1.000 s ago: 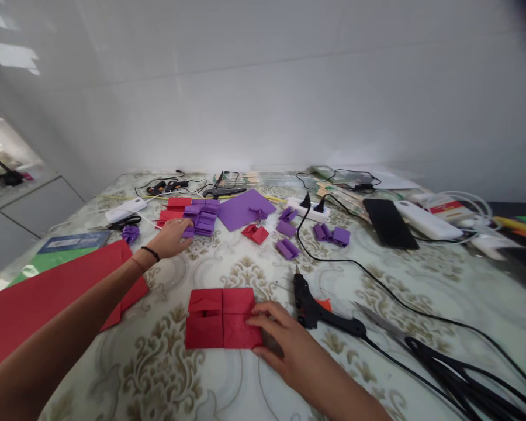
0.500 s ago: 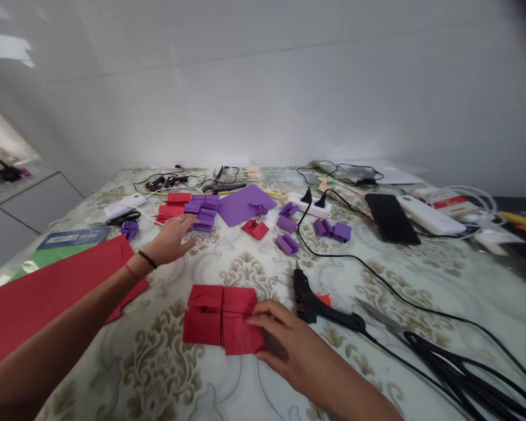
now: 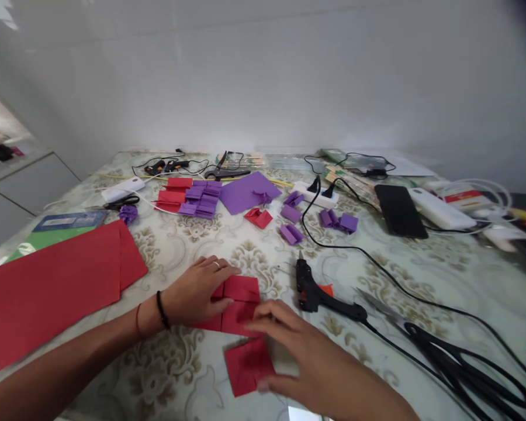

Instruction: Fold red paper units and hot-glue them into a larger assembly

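My left hand (image 3: pixel 204 289) lies flat over the left part of a group of folded red paper pieces (image 3: pixel 240 288), its fingers spread and a ring on one of them. Just below this group, a separate folded red paper square (image 3: pixel 248 368) sits slightly turned on the table. My right hand (image 3: pixel 300 354) has its thumb at that square's lower right edge and its fingers by its upper corner, near the group. A black glue gun (image 3: pixel 309 289) lies right of the hands, with black scissors (image 3: pixel 456 362) beyond it.
Large red paper sheets (image 3: pixel 56 286) lie at left. Purple folded pieces (image 3: pixel 201 199), a purple sheet (image 3: pixel 241 193) and a small red folded piece (image 3: pixel 258 217) are farther back. A power strip (image 3: pixel 316 195), a black phone (image 3: pixel 400 210) and a trailing black cable (image 3: pixel 368 252) occupy the right.
My left hand has come back from the purple pieces at the rear onto the red group. One red square has separated toward me beside my right hand.
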